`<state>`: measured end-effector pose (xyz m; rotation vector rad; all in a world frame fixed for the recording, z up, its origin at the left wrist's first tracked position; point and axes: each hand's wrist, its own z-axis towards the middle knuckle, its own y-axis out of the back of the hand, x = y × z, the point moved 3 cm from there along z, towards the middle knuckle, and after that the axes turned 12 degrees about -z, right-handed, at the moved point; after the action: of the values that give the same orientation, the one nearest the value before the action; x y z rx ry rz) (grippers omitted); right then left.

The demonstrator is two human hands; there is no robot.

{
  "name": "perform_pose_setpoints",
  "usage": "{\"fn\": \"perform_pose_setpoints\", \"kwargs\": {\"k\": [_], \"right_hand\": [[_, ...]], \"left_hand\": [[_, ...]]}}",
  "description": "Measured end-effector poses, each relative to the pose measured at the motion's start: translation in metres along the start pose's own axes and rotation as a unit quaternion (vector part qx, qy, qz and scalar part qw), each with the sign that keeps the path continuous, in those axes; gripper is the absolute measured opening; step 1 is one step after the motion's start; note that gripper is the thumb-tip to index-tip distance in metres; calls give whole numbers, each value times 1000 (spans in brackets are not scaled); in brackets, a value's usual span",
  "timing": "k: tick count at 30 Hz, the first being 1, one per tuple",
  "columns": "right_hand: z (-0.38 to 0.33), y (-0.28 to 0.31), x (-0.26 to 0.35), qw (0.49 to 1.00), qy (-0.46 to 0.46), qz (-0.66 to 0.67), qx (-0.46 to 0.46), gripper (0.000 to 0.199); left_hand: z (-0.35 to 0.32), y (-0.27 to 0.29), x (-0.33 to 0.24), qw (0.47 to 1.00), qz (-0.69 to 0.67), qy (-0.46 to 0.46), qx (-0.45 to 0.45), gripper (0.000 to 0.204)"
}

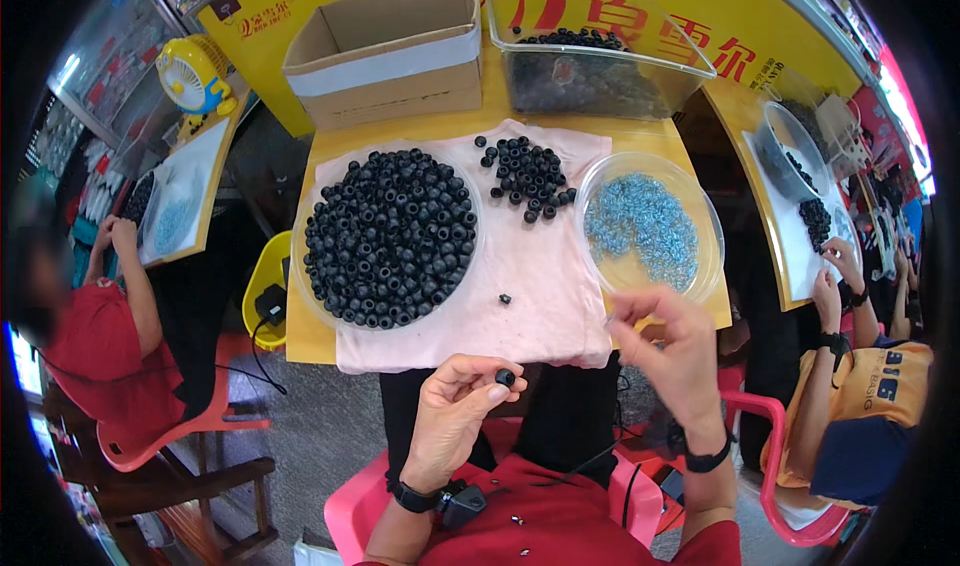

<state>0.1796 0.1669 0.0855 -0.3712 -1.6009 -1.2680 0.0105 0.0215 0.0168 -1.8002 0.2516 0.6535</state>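
Note:
My left hand [455, 411] pinches a small black bead-like part [505, 377], its dark round opening showing, between thumb and forefinger above my lap. To the right, my right hand [668, 351] hovers beside the near edge of a clear round tray [628, 264], thumb and forefinger drawn together. A tiny glint shows at those fingertips, too small to name. Loose pale-blue translucent pieces [645, 211] lie in that tray. Black parts [390, 236] of the same look fill a round tray on the left. One lone black part [505, 299] rests on the pink cloth [440, 344].
Loose black parts [530, 171] are grouped on the cloth's far side. Behind stand a cardboard box [390, 61] and a clear plastic bin [600, 91]. A yellow basket [268, 301] is left of the table. People work at side tables, left and right.

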Motion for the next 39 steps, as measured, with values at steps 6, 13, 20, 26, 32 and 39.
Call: {"fn": "perform_pose_setpoints", "kwargs": {"k": [6,13,20,26,32,39], "right_hand": [[-25,-37,13,975,-42,178,128,16],[-25,-57,8,947,-12,284,149,17],[-20,-59,9,969,41,209,128,19],[-22,-67,10,986,117,91,79,27],[-13,-70,18,964,258,-64,24,31],[21,-78,0,990,81,-119,7,14]], "left_hand": [[-6,-3,9,1000,-24,12,9,20],[-6,-5,11,997,-70,9,12,22],[-7,-5,8,997,-76,16,5,21],[-5,8,11,996,-85,28,-9,20],[6,15,11,988,-152,16,-28,18],[13,22,2,990,-139,2,-9,20]]}}
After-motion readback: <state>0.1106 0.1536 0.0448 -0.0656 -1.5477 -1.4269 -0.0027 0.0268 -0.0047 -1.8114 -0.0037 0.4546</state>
